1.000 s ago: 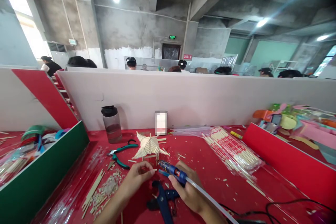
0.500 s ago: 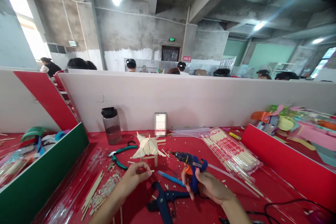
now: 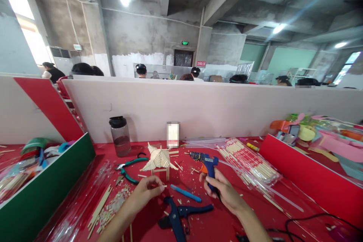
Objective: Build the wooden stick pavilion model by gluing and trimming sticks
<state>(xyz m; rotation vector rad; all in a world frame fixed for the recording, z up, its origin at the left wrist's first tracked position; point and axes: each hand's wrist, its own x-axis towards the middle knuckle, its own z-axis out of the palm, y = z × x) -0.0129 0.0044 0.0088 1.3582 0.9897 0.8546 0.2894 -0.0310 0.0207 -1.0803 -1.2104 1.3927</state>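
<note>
My right hand [image 3: 219, 189] is closed round the handle of a blue hot glue gun [image 3: 209, 166], whose nozzle points left. Between the thumb and fingers of my left hand [image 3: 149, 193] is a small piece of wooden stick [image 3: 165, 186], only its tip showing. Just beyond that hand stands a little pavilion model [image 3: 159, 159] built of pale sticks, with a pointed, flared roof. A blue pen [image 3: 185, 193] lies between my hands. Nearer to me rests a dark blue pipe cutter [image 3: 177, 219]. Green-handled pliers [image 3: 129, 174] lie left of the model.
A water bottle [image 3: 120, 136] stands by the white partition [image 3: 198, 106]. Bundled sticks in a wrapper [image 3: 249, 162] lie at right, with a black cable [image 3: 312, 217] nearer. Cut stick bits [image 3: 113, 208] are heaped at left. Green [image 3: 56, 185] and red [image 3: 306, 181] boards flank the table.
The glue gun in my right hand has moved up and turned more upright, away from the pipe cutter and pen. My left hand has barely moved.
</note>
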